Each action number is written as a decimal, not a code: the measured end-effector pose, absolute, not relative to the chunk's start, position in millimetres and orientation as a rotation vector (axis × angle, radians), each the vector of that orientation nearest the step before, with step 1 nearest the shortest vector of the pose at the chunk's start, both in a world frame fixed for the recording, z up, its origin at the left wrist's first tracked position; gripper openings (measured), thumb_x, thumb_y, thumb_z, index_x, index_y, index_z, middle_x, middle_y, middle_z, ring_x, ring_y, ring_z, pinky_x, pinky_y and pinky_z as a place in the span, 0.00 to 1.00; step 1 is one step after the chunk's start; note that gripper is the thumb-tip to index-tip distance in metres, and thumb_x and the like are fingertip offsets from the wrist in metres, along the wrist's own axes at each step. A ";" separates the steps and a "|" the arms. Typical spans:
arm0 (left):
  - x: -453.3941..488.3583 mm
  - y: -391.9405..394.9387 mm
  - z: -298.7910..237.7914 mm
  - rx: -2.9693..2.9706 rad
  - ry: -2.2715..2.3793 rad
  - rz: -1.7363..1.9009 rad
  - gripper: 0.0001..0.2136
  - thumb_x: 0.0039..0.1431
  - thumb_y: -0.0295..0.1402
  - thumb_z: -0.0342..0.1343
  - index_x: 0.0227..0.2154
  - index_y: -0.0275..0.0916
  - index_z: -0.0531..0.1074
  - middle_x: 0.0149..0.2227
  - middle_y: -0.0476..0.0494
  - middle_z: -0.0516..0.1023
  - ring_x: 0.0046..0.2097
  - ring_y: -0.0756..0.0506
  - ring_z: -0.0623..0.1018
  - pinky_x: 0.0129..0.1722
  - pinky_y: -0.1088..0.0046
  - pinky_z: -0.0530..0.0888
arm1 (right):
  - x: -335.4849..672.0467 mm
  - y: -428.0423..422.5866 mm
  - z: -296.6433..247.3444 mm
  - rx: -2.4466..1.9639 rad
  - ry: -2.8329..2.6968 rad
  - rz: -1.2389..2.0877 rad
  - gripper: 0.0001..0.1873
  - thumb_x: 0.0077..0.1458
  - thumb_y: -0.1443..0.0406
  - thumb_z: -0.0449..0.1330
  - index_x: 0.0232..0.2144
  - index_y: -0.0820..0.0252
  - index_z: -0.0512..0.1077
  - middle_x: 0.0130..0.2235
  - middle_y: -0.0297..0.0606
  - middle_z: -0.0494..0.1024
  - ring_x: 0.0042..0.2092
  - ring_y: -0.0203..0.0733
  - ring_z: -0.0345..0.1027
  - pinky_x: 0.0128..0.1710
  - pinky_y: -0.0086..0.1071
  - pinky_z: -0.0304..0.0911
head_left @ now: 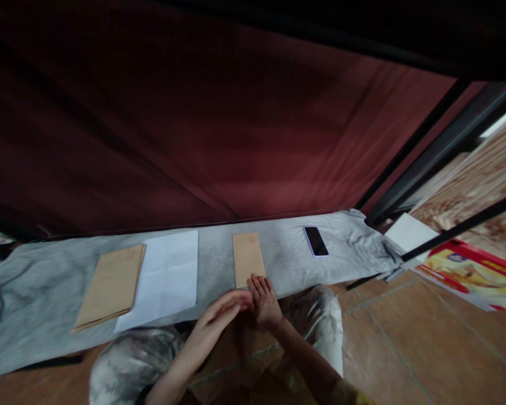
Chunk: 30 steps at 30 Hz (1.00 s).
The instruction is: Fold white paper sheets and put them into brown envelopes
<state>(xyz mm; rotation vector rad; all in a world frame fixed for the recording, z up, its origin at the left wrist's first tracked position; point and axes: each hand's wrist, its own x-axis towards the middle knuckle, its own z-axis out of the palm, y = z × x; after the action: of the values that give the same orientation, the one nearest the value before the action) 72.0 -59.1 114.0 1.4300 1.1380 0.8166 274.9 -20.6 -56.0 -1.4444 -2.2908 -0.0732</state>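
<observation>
A single brown paper envelope (248, 256) lies flat on the grey cloth in front of me. My right hand (265, 304) rests on its near end, fingers stretched out and flat. Beside it, my left hand (225, 308) is turned on its side, with nothing visible in it. Its fingers reach out towards my right hand, at the envelope's near edge; whether they touch it I cannot tell. To the left, a stack of brown envelopes (112, 281) partly overlaps some white paper sheets (171, 273).
A phone (316, 242) with a dark screen lies on the grey cloth (282, 242) at the right. A dark red fabric panel (253, 140) rises behind. A red and yellow box (474, 275) and black metal bars stand to the right over the tiled floor (383, 332).
</observation>
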 end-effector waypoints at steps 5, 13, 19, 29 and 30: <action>61.8 -39.2 24.2 2.108 1.716 0.642 0.19 0.63 0.31 0.49 0.55 0.34 0.74 0.59 0.31 0.75 0.62 0.33 0.72 0.63 0.48 0.67 | 273.5 -20.2 -55.5 -1.452 -2.263 -0.044 0.34 0.67 0.58 0.54 0.70 0.63 0.54 0.70 0.48 0.61 0.70 0.52 0.52 0.69 0.51 0.50; 43.8 -64.6 -8.6 2.613 1.770 0.124 0.23 0.62 0.21 0.40 0.54 0.34 0.75 0.55 0.33 0.78 0.57 0.38 0.77 0.57 0.56 0.73 | 273.8 -20.4 -56.9 -1.460 -2.259 -0.060 0.35 0.66 0.57 0.54 0.71 0.63 0.53 0.70 0.47 0.61 0.70 0.52 0.51 0.69 0.50 0.49; 71.7 -29.6 21.2 2.472 1.619 0.392 0.17 0.70 0.30 0.40 0.40 0.39 0.77 0.43 0.39 0.82 0.46 0.42 0.81 0.51 0.61 0.77 | 274.0 -18.6 -54.6 -1.475 -2.282 -0.029 0.36 0.66 0.56 0.54 0.71 0.62 0.53 0.69 0.48 0.61 0.70 0.51 0.53 0.69 0.49 0.47; 120.2 1.8 -33.8 2.596 1.619 0.354 0.31 0.71 0.46 0.39 0.68 0.29 0.57 0.70 0.29 0.60 0.71 0.38 0.59 0.69 0.53 0.59 | 273.0 -17.2 -59.7 -1.473 -2.269 -0.100 0.30 0.67 0.62 0.50 0.69 0.67 0.58 0.68 0.48 0.64 0.70 0.48 0.53 0.70 0.46 0.45; 118.5 1.0 -37.1 2.606 1.627 0.348 0.31 0.71 0.47 0.39 0.69 0.29 0.56 0.70 0.30 0.60 0.72 0.38 0.58 0.69 0.53 0.59 | 273.4 -17.2 -59.9 -1.466 -2.270 -0.111 0.31 0.67 0.62 0.50 0.69 0.67 0.56 0.68 0.48 0.64 0.70 0.48 0.53 0.70 0.46 0.45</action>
<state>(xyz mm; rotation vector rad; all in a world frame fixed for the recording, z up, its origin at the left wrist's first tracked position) 118.5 1.0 -37.1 2.6056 1.6271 0.3479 273.4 -17.2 -59.9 -1.4664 -2.2698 -0.1112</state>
